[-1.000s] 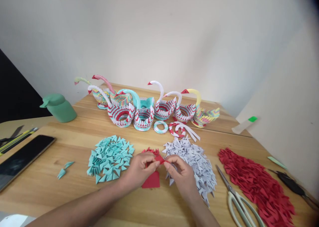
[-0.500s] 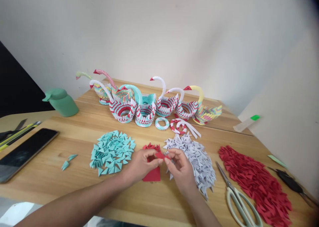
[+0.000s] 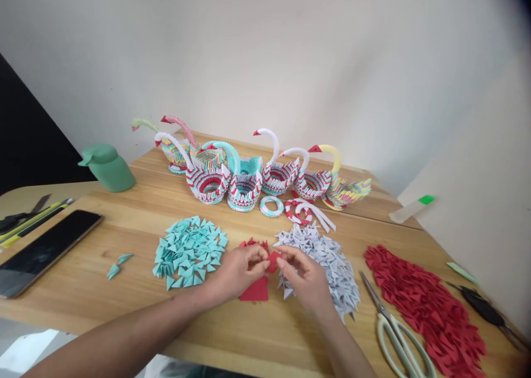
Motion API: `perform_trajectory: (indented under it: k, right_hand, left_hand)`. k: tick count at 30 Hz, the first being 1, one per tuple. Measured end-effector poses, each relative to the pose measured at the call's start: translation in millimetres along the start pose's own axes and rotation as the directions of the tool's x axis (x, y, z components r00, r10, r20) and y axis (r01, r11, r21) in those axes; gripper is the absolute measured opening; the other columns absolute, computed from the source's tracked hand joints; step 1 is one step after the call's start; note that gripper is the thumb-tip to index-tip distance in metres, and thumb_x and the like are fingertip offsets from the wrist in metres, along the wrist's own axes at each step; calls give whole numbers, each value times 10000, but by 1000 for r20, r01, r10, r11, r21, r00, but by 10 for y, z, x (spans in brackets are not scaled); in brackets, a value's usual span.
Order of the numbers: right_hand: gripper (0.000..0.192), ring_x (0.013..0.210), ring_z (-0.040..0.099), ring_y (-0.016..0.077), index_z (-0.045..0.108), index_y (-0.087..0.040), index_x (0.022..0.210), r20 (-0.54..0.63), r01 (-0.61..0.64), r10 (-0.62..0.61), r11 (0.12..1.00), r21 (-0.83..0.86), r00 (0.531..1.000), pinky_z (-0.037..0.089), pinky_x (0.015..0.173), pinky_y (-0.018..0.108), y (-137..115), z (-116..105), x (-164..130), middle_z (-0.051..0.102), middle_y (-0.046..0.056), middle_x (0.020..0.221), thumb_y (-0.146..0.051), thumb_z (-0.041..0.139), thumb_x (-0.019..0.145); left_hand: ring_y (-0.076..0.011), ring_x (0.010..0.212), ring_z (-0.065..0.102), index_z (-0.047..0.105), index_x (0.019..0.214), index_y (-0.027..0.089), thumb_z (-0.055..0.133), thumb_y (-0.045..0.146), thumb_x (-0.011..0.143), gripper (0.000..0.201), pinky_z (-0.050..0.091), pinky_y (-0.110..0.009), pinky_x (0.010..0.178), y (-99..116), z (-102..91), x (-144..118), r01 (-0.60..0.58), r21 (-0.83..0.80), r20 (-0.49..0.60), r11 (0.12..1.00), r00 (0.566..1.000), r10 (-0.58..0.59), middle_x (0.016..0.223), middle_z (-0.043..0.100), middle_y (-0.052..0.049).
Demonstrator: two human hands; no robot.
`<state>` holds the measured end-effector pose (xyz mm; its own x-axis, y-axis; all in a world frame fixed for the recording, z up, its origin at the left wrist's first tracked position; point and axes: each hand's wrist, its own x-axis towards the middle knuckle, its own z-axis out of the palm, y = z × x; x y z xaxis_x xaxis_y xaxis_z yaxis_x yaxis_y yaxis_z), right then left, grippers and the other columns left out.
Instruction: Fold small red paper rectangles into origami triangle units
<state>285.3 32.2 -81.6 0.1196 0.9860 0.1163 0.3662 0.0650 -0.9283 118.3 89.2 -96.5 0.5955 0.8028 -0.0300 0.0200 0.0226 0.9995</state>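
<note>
Shifted slightly right versus earlier: red paper piece (image 3: 273, 260) at frame centre, pinched between left hand (image 3: 240, 268) and right hand (image 3: 305, 278), both grips closed, above tabletop (image 3: 103, 289).

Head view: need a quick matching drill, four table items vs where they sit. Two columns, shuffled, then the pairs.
Things:
1. teal paper pile
2. scissors
3. phone
4. green bottle

Places:
A. far left, lying flat near the table edge
B. between the white paper pile and the red paper pile
C. just beyond the left hand
D. back left, left of the paper swans

Pairs: 1-C, 2-B, 3-A, 4-D
</note>
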Motion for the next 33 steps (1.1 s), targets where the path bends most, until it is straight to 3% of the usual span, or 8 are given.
perform_trajectory:
  k: [3,6,10,15,19,22,28,33]
  right_hand:
    - [200,667,583,160,663,-173,898,-31,9,-10,999,-52,999,477,648,271,-56,-28,-3,637,32,751,-346,586,833]
    - [248,692,598,163,643,-174,989,-52,10,-13,999,-44,999,488,657,272,-90,-40,-2,648,39,795,-357,582,834]
    - [351,775,630,182,599,-185,1134,-3,7,-7,1000,-13,1000,505,678,282,-133,-50,33,668,60,910,-364,580,834]
    - [178,691,622,175,675,-172,841,36,53,-49,992,-113,998,494,648,270,-208,-25,87,682,39,747,-319,574,837]
    - [137,680,619,160,672,-191,841,32,190,-187,963,-193,982,490,635,256,-197,-5,112,678,27,764,-258,554,855]
    - [129,738,615,165,677,-204,876,40,389,-396,870,-303,917,488,671,274,-129,-25,129,665,39,811,-191,549,861]
    - [258,725,571,176,697,-228,978,189,682,-678,597,-421,710,467,641,304,-5,-107,139,636,51,764,-89,517,855]
    - [319,730,561,179,700,-260,1005,228,709,-705,521,-475,671,470,654,311,26,-115,121,642,49,748,-74,484,862]
  left_hand:
    - [-139,573,602,557,805,136,675,460,697,361,467,-265,601,13,-13,28,105,-254,28,961,994,-101,654,651,-29]
    - [-126,535,597,594,786,115,760,490,594,452,474,-257,588,30,-40,55,136,-372,25,918,990,-136,620,645,-21]
    - [-105,521,576,627,745,107,774,476,588,427,451,-233,574,55,-41,43,112,-347,13,931,993,-115,603,642,-15]
    - [-101,506,548,640,684,108,739,470,624,380,416,-224,553,75,-32,19,89,-250,-3,964,996,-93,551,617,-7]
    - [-107,511,546,649,676,106,691,466,667,363,418,-232,555,92,-55,23,84,-213,-15,973,996,-89,553,618,-17]
    - [-101,485,528,641,650,109,678,456,664,349,402,-226,532,80,-72,39,101,-198,-28,975,994,-109,513,595,-8]
    - [-81,420,489,630,629,123,658,414,670,295,329,-201,445,76,-104,47,162,-250,24,954,987,-162,469,585,3]
    - [-83,435,518,620,637,126,668,401,672,281,321,-195,436,118,-115,27,196,-333,48,922,981,-191,506,613,-7]
